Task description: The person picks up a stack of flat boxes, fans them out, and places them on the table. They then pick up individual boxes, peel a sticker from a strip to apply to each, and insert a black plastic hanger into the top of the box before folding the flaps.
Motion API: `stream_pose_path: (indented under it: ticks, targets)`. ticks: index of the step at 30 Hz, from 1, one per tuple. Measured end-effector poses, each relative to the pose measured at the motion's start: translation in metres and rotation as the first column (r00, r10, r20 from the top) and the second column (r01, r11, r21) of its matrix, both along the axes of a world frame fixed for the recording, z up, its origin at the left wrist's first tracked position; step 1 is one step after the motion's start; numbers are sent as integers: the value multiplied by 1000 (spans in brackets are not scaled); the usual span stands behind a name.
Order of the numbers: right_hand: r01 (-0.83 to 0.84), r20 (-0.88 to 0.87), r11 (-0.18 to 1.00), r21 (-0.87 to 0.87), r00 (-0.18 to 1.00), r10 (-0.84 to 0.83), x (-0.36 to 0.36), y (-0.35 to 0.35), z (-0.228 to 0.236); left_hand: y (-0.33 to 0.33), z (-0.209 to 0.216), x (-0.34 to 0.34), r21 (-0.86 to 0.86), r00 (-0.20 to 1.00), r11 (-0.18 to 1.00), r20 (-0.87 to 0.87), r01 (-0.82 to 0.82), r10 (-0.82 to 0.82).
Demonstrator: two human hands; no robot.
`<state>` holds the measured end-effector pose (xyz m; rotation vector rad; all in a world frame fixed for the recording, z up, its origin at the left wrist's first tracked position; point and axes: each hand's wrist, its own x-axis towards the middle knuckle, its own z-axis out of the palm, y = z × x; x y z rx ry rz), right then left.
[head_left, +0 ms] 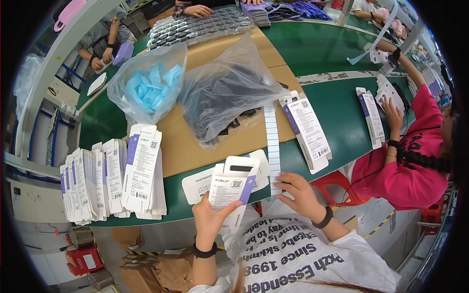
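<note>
My left hand (211,218) grips the lower left side of a white and purple carton (229,188), its thumb across the front. A dark slot shows near the carton's top. Another white carton (195,184) lies partly hidden beneath it on the green table. To the right, my right hand (304,198) has bent fingers at the lower end of a pale strip of labels (272,139), with fingertips and thumb at its edge. That strip runs down the tabletop to the front edge. Whether a single label is between the fingertips cannot be seen.
Upright cartons (112,178) stand packed at the left. Bags of light-blue pieces (154,85) and dark pieces (224,93) lie on cardboard (176,154). More cartons (308,129) lie right of the strip. A co-worker in pink (415,151) sits at the right; others work across the table.
</note>
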<state>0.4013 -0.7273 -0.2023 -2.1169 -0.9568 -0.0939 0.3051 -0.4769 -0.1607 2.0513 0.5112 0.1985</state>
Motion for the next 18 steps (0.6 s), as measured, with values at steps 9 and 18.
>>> stream_pose_path:
  ticks: [9, 18]
  targets:
    - [-34, 116, 998, -44, 992, 39, -5, -10, -19, -9, -5, -6, -175, 995, 980, -29, -98, 95]
    - [-161, -161, 959, -232, 979, 125, 17, 8, 100, -22, -6, -1, 197, 999, 979, -18, 48, -45]
